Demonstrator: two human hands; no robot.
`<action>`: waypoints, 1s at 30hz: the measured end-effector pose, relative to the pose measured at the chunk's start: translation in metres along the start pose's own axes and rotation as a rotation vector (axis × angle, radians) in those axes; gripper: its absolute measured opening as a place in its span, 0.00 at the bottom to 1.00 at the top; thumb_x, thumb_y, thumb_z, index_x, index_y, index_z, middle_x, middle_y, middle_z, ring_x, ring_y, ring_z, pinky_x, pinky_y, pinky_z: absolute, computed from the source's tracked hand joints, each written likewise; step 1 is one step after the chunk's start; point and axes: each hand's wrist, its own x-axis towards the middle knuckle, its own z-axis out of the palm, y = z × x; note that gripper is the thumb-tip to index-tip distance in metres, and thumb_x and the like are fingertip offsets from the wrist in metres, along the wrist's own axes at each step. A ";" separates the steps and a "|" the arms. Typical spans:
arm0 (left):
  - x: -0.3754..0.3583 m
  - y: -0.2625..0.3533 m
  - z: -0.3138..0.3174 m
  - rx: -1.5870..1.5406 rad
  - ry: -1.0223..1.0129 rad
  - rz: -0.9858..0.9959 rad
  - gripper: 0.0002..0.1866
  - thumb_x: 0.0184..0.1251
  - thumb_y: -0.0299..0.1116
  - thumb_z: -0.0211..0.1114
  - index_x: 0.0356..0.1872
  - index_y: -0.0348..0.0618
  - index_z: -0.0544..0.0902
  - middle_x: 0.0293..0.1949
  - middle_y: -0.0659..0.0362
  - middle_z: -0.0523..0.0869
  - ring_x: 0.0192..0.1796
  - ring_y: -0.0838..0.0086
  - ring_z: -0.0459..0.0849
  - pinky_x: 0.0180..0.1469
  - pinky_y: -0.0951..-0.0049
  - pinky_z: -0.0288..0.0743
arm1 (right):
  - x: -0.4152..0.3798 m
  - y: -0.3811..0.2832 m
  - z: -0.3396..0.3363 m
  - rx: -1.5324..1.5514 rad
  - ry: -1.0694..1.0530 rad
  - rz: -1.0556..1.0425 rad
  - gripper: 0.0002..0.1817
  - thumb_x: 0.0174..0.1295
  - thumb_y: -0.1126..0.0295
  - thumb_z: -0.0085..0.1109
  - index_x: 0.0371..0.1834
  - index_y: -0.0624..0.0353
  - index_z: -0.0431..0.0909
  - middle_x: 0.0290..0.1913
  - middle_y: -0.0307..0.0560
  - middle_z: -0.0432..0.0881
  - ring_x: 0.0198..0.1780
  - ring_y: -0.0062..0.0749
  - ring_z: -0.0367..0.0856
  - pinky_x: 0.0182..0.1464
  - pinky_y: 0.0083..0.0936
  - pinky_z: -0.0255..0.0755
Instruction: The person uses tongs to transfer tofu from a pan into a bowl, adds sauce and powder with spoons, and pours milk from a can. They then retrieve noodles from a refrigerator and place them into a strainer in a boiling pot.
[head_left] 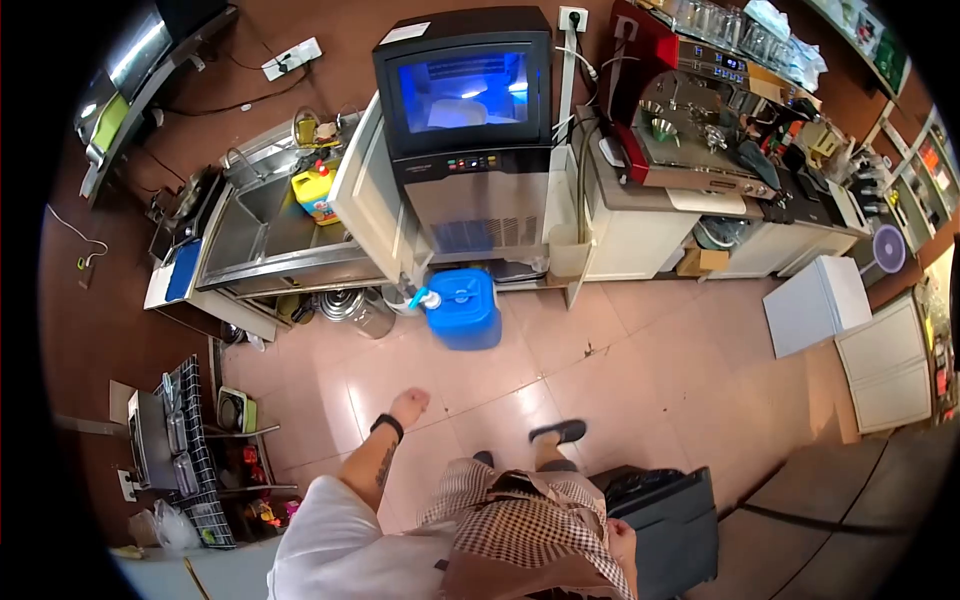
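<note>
My left hand [410, 406], with a black band at the wrist, hangs over the tiled floor. Its fingers are curled in, and nothing shows in them. Held low by my hip, beside the checked apron [535, 530], my right hand [622, 540] is partly seen with its fingers bent; whether anything is inside them is hidden. Ahead of my left hand a blue jerrycan [464, 310] with a light-blue tap stands on the floor. Behind it rises an ice machine [475, 200] with a blue-lit window. A black bin [665, 530] is close to my right hand.
A steel sink [240, 225] with a yellow jug [316, 194] is at the left. At the right, a red espresso machine [690, 150] sits on the counter. A white box-shaped cabinet [818, 306] stands on the floor. A rack [190, 450] holds metal containers at the lower left.
</note>
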 end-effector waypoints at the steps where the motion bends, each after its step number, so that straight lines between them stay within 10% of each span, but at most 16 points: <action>1: 0.023 0.026 0.016 -0.025 0.009 0.006 0.12 0.71 0.41 0.64 0.40 0.43 0.87 0.30 0.59 0.89 0.35 0.70 0.88 0.39 0.67 0.81 | 0.019 -0.015 -0.009 -0.047 -0.026 0.059 0.16 0.68 0.64 0.64 0.48 0.67 0.86 0.37 0.50 0.90 0.38 0.29 0.87 0.44 0.28 0.79; 8: 0.119 0.115 0.183 0.765 -0.388 0.138 0.15 0.70 0.45 0.66 0.46 0.45 0.86 0.44 0.55 0.90 0.41 0.65 0.87 0.48 0.61 0.81 | 0.157 -0.142 -0.128 0.053 0.010 0.113 0.14 0.66 0.66 0.64 0.44 0.69 0.86 0.31 0.47 0.86 0.33 0.27 0.83 0.39 0.29 0.78; 11: 0.112 0.188 0.262 0.792 -0.490 0.113 0.19 0.66 0.45 0.64 0.51 0.47 0.88 0.50 0.48 0.89 0.51 0.55 0.87 0.58 0.58 0.78 | 0.270 -0.029 -0.167 0.177 0.170 -0.037 0.14 0.69 0.67 0.61 0.47 0.69 0.84 0.30 0.41 0.85 0.31 0.24 0.81 0.35 0.25 0.75; 17: 0.224 0.260 0.419 0.630 -0.901 0.548 0.25 0.67 0.48 0.59 0.55 0.40 0.86 0.53 0.41 0.87 0.58 0.48 0.84 0.63 0.57 0.75 | 0.285 -0.188 -0.345 0.031 0.376 -0.007 0.21 0.68 0.60 0.63 0.57 0.62 0.82 0.44 0.56 0.89 0.45 0.43 0.89 0.52 0.34 0.81; 20: 0.286 0.331 0.519 0.778 -0.872 0.284 0.24 0.76 0.40 0.48 0.58 0.33 0.82 0.54 0.40 0.87 0.61 0.50 0.83 0.65 0.60 0.72 | 0.292 -0.173 -0.447 -0.030 0.500 0.178 0.22 0.67 0.57 0.63 0.59 0.59 0.82 0.44 0.56 0.89 0.47 0.44 0.88 0.52 0.34 0.80; 22: 0.323 0.385 0.579 0.906 -0.990 0.623 0.20 0.75 0.36 0.53 0.54 0.29 0.82 0.49 0.40 0.89 0.49 0.54 0.88 0.54 0.59 0.79 | 0.292 -0.130 -0.502 -0.105 0.646 0.297 0.24 0.66 0.59 0.63 0.61 0.59 0.80 0.47 0.56 0.87 0.48 0.43 0.87 0.52 0.34 0.80; 26: 0.347 0.484 0.714 1.002 -1.049 0.438 0.18 0.72 0.35 0.61 0.53 0.31 0.83 0.43 0.43 0.89 0.43 0.56 0.89 0.46 0.59 0.83 | 0.251 -0.068 -0.618 0.031 1.012 0.538 0.31 0.63 0.57 0.66 0.67 0.62 0.75 0.63 0.58 0.78 0.60 0.45 0.81 0.64 0.37 0.75; 27: 0.345 0.508 0.765 0.941 -0.870 -0.060 0.17 0.70 0.37 0.64 0.52 0.35 0.84 0.38 0.49 0.89 0.40 0.61 0.89 0.40 0.61 0.84 | 0.237 -0.044 -0.643 -0.047 1.051 0.641 0.34 0.62 0.55 0.66 0.69 0.61 0.73 0.66 0.61 0.75 0.67 0.49 0.76 0.69 0.39 0.71; 30: 0.319 0.624 0.857 0.985 -1.086 0.066 0.15 0.70 0.35 0.65 0.52 0.37 0.82 0.36 0.55 0.88 0.34 0.66 0.88 0.33 0.66 0.81 | 0.180 -0.013 -0.718 -0.263 1.127 0.886 0.36 0.60 0.56 0.67 0.70 0.62 0.69 0.67 0.61 0.73 0.70 0.55 0.71 0.73 0.41 0.67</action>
